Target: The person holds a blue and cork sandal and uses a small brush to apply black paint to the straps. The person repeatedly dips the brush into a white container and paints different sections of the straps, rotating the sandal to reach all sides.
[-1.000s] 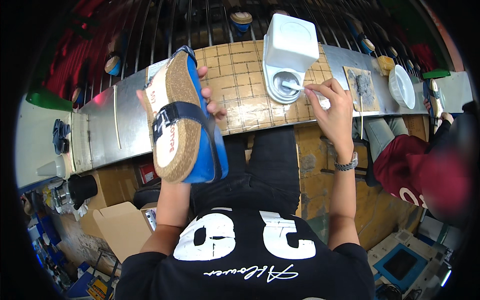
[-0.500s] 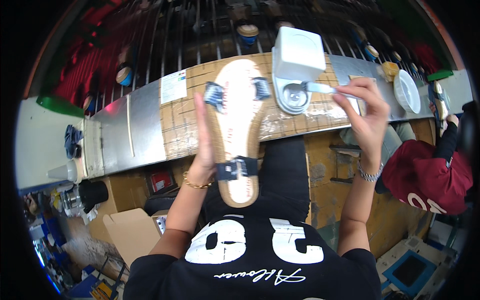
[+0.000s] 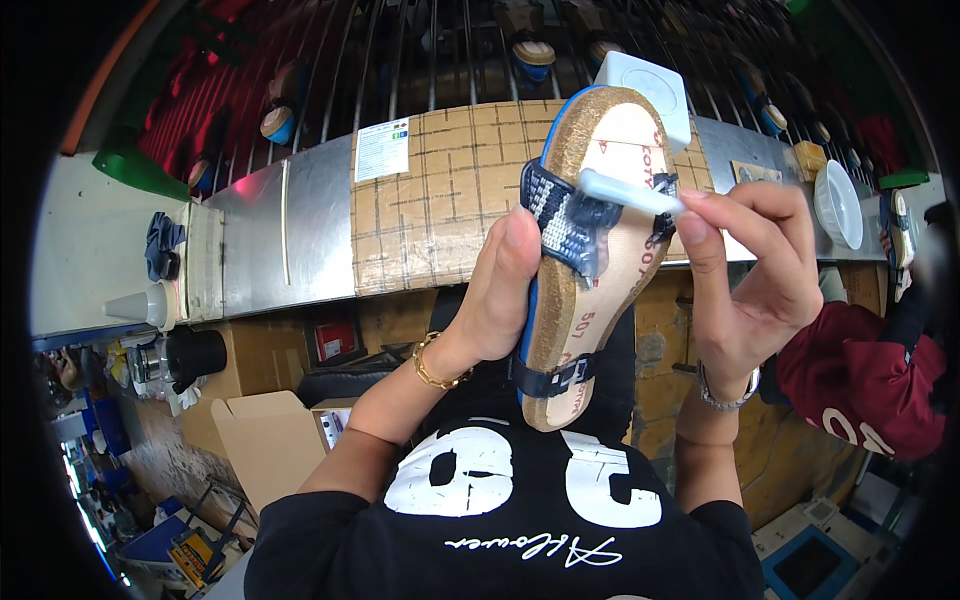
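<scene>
My left hand (image 3: 498,290) grips a sandal (image 3: 618,265) by its left edge, thumb up beside the strap. The sandal is tilted, with a cork footbed, a blue edge below and dark straps. A woven black-and-white strap piece (image 3: 560,215) stands out on its left side. Between thumb and fingers of my right hand (image 3: 755,275) is a small pale-handled brush (image 3: 635,192). The brush's tip is over the sandal at the inner side of the woven strap; whether it touches cannot be made out. Partly behind the sandal stands a white dispenser (image 3: 665,88).
A cardboard sheet (image 3: 450,190) covers part of the metal bench (image 3: 320,235). Beyond it run metal rollers with several sandals (image 3: 533,55). A white bowl (image 3: 838,205) and a yellow block (image 3: 810,158) lie to the right. A co-worker in a maroon shirt (image 3: 850,365) is at the right.
The brush has moved from the dispenser's round cup to the sandal's strap. My left hand has shifted the sandal right and turned it, so its blue edge and side strap show.
</scene>
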`<state>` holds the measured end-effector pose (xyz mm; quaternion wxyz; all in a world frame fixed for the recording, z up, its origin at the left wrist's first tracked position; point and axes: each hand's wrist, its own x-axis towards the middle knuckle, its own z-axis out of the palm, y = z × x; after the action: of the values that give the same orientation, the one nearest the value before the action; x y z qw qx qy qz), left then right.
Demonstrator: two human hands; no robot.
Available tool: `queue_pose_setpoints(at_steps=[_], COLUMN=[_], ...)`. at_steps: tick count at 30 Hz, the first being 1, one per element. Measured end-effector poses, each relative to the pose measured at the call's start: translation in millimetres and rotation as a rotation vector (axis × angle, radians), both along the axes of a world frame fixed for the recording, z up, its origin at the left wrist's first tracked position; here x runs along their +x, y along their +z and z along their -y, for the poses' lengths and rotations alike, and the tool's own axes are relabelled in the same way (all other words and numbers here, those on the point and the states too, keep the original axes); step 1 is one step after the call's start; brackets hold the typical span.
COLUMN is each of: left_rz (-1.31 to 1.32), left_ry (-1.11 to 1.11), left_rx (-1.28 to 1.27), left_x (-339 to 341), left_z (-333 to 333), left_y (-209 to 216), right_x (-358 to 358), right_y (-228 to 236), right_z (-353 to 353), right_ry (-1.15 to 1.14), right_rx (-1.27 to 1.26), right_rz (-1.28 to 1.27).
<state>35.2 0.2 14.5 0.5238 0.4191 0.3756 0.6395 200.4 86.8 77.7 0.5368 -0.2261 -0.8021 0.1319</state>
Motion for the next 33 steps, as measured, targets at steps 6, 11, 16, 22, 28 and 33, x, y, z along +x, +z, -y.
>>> queue_pose_setpoints(at_steps=[6,11,16,22,28,33], left_rz=[-0.158,-0.185,-0.166,-0.094,0.035,0.051], left_ry=[0.126,0.096,0.060,0.019,0.011,-0.015], left_rx=[-0.002,0.020,-0.004,-0.016,-0.063,-0.041], left_x=[4.5,2.5,-1.1,-0.5,5.3,2.2], left_z=[4.3,3.4,8.2,8.1,6.8,6.7], left_y=[6.4,9.4,11.7,14.1,16.5,15.3], right_x=[-0.6,10.1,11.8,13.9,20.1,22.5], right_y=[6.8,8.0,11.0,16.2,19.4,20.6], right_z=[-1.5,-0.6,-2.8,-1.7,-10.1,-16.8], right_ry=[0.022,0.097,0.123,0.144,0.281,0.383], right_rx=[0.033,-0.028,0.033,0.010,-0.025,-0.069], right_rz=[0.000,0.007,0.046,0.087,0.163,0.173])
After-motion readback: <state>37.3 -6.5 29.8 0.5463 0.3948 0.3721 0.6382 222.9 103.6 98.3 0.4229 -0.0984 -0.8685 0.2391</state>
